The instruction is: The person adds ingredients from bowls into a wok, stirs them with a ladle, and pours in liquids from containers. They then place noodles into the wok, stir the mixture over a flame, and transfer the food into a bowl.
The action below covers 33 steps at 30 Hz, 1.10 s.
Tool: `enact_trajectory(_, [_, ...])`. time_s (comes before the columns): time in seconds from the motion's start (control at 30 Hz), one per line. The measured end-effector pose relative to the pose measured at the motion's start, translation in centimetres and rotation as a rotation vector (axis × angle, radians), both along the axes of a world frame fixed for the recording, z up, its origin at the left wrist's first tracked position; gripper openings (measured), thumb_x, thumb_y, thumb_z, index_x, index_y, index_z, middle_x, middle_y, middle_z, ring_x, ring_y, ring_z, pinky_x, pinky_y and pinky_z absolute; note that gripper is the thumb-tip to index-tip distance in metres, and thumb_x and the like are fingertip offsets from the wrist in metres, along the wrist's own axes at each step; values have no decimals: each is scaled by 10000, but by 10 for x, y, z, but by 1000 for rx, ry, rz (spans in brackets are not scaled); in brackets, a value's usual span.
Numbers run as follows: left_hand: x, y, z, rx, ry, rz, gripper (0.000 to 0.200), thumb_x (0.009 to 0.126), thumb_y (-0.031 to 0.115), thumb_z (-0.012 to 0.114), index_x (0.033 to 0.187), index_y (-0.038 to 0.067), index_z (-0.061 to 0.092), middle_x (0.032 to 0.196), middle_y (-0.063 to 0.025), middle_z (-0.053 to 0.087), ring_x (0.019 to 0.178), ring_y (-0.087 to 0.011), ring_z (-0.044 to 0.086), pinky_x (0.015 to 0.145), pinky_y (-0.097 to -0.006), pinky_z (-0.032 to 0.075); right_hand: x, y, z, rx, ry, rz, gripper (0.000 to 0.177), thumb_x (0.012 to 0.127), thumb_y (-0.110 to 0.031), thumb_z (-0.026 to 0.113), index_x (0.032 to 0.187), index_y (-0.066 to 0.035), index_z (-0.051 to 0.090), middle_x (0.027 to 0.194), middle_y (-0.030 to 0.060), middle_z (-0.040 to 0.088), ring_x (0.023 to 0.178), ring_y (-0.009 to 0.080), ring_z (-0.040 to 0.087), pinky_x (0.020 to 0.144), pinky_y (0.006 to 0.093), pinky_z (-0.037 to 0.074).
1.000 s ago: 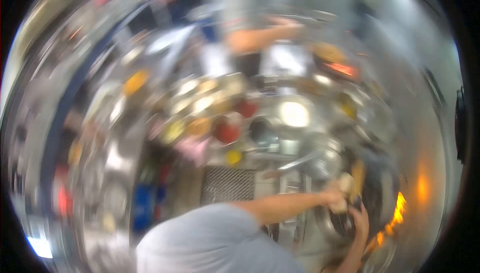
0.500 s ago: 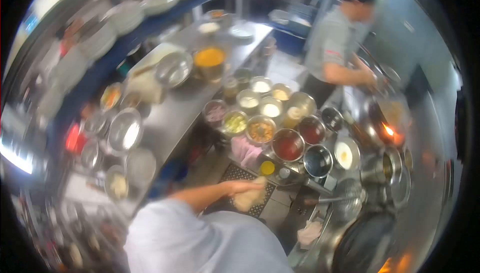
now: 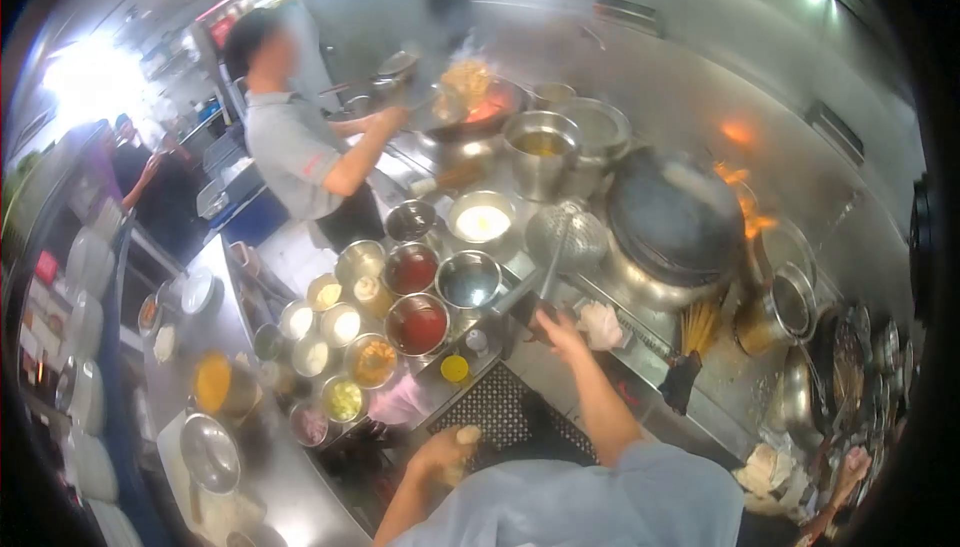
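My left hand [image 3: 436, 455] is low in the middle of the head view, closed around a bunched beige cloth [image 3: 466, 439]. Farther forward, my right hand [image 3: 562, 335] is at the near end of a long-handled skimmer [image 3: 568, 239], its fingers appearing to be closed on the handle; the grip is partly blurred. The skimmer's perforated bowl rests on the counter beside a large blackened wok [image 3: 672, 215]. Just right of my right hand lies a crumpled pale cloth [image 3: 600, 327].
Steel pots of red sauce [image 3: 417, 324] and dark liquid [image 3: 469, 279] stand ahead, with several ingredient tubs on their left. Flames [image 3: 750, 209] rise behind the wok. A co-worker [image 3: 300, 142] cooks at a smoking wok. A perforated mat [image 3: 490, 405] covers the floor.
My view has swung right, from the prep counter toward the stoves. My right hand has come into view at the skimmer handle. The cloth remains in my left hand, now more bunched.
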State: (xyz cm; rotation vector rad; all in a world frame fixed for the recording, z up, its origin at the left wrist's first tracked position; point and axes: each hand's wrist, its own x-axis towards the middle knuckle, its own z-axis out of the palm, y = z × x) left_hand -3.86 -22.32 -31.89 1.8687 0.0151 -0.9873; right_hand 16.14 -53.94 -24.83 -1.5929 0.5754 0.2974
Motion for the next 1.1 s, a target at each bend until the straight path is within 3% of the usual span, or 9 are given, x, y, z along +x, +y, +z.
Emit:
enact_trajectory(0.07, [-28, 10, -33, 179, -213, 87, 278, 770, 209, 723, 980, 60, 618, 884, -38, 655, 745, -191, 619, 680, -359, 502, 54, 19, -46, 380, 92, -81, 736, 828, -506, 675, 1334, -30, 432, 1106, 183, 624, 1005, 351, 596, 807, 582, 470])
enact_trajectory(0.1, [-40, 12, -12, 122, 8, 69, 530, 764, 363, 680, 1137, -4, 595, 959, -182, 673, 874, -280, 652, 756, -385, 512, 63, 18, -20, 407, 159, -8, 537, 826, -372, 719, 1176, -41, 481, 921, 141, 601, 769, 262, 595, 635, 422, 512])
enact_trajectory(0.17, [-68, 16, 9, 222, 199, 116, 514, 764, 333, 678, 1139, -9, 598, 1053, -209, 647, 935, -281, 639, 781, -399, 503, 70, 21, -15, 310, -201, -155, 181, 834, -118, 571, 996, -73, 503, 717, 26, 494, 559, 118, 490, 478, 302, 433])
enact_trajectory(0.23, [-113, 25, -14, 224, 239, 215, 527, 764, 337, 677, 1148, -14, 591, 1058, -208, 645, 940, -283, 638, 792, -398, 501, 43, 9, 5, 521, -385, -186, 181, 833, -101, 526, 1001, -41, 501, 640, 24, 468, 453, 129, 444, 389, 288, 381])
enact_trajectory(0.43, [-191, 38, -63, 303, 332, 570, 568, 763, 349, 674, 1176, -27, 572, 1075, -206, 642, 955, -288, 633, 822, -396, 495, -13, -32, 46, 246, -296, -9, 328, 817, -34, 479, 1143, -1, 504, 550, 26, 447, 369, 144, 435, 325, 303, 366])
enact_trajectory(0.67, [-140, 17, -81, 403, 235, 702, 615, 763, 363, 671, 1209, -43, 549, 1095, -203, 638, 973, -293, 627, 858, -393, 488, 169, -86, 226, -324, -465, 324, 242, 764, -44, 522, 977, 65, 550, 545, 59, 511, 417, 190, 503, 418, 337, 428])
enact_trajectory(0.73, [-116, 8, -83, 455, 191, 696, 628, 763, 366, 670, 1219, -47, 543, 1100, -202, 636, 978, -295, 625, 868, -392, 486, 234, -94, 238, -684, -173, 511, 101, 789, -52, 539, 835, 38, 546, 548, 42, 510, 421, 166, 509, 415, 305, 441])
enact_trajectory(0.87, [-76, -3, -85, 560, 115, 723, 656, 762, 374, 668, 1238, -56, 530, 1111, -200, 634, 989, -298, 622, 888, -390, 482, 273, -124, 225, 597, -69, 180, 147, 861, -93, 560, 732, -44, 510, 564, 1, 512, 432, 65, 489, 394, 181, 406])
enact_trajectory(1.1, [-69, -12, -97, 90, 183, 831, 643, 736, 385, 686, 1241, 4, 568, 1122, -199, 641, 1017, -315, 624, 886, -420, 484, 252, -155, 211, 553, -158, 141, 138, 875, -111, 566, 770, -49, 502, 625, 5, 527, 442, 53, 459, 372, 193, 383])
